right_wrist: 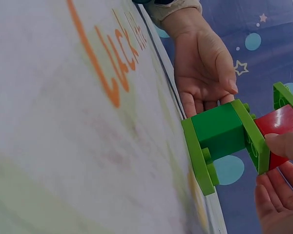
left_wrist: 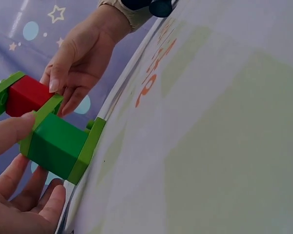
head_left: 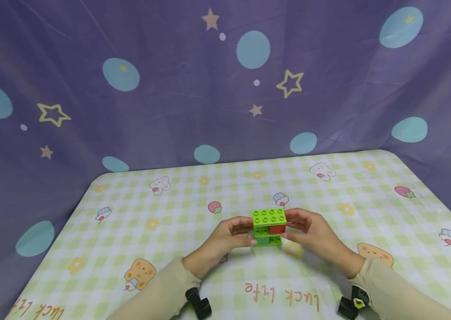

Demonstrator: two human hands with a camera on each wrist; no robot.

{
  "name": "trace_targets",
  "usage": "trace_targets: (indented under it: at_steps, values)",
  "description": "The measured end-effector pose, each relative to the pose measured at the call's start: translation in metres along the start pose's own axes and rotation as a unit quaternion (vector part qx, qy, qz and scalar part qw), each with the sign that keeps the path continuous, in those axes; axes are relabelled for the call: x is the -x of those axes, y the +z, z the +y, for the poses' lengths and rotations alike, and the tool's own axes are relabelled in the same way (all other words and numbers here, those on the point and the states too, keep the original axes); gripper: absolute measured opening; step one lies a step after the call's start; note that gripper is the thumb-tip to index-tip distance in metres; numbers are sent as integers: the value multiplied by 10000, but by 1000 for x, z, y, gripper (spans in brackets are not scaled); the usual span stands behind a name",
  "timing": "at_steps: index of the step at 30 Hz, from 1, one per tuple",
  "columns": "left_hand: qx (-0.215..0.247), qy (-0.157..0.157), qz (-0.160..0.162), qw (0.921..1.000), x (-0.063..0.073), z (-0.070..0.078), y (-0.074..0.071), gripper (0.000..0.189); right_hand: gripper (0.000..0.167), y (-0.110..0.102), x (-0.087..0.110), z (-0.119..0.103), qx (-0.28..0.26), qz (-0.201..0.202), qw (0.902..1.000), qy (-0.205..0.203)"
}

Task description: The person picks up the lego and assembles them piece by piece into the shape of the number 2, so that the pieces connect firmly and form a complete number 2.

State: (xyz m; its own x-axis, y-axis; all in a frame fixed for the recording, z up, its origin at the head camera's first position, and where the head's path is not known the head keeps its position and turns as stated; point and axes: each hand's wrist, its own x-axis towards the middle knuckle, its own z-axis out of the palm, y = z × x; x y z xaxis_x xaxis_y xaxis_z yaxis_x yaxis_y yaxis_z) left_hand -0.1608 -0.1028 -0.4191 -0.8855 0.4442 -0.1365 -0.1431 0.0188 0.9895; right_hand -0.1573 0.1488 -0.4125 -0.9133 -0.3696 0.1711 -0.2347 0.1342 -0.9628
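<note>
A stack of toy building blocks [head_left: 269, 227] stands on the table between the two hands. Three light green plates form its layers. A dark green block [left_wrist: 57, 145] sits at the left between the lower two, and a red block [right_wrist: 282, 127] at the right under the top plate [head_left: 269, 216]. The left hand [head_left: 225, 233] holds the stack's left side, thumb in front by the dark green block and fingers behind. From the right, the right hand [head_left: 309, 226] grips it with the thumb on the red block. Its other fingers are partly hidden behind.
A green-and-white checked cloth [head_left: 185, 240] with printed animals, flowers and lettering covers the table. Behind the far edge hangs a purple curtain [head_left: 169, 120] with stars and blue ovals. Each wrist wears a black camera mount [head_left: 198, 303].
</note>
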Motion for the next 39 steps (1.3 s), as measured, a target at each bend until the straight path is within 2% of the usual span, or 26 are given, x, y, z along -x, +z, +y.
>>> trace_targets:
  at_steps: [11, 23, 30, 39]
  values:
    - [-481, 271, 361, 9978, -1, 2, 5, 37, 42, 0, -1, 0, 33, 19, 10000, -79]
    - [-497, 465, 238, 9974, 2, 4, 2, 33, 41, 4, -2, -2, 100, 123, 9998, -123]
    - [-724, 410, 482, 9954, 6, 7, -5, 34, 44, 11, -8, -6, -9, 218, 9998, -46]
    - [-659, 399, 863, 9933, 11, 15, -11, 37, 44, 21, -16, -11, -329, 336, 9984, -314]
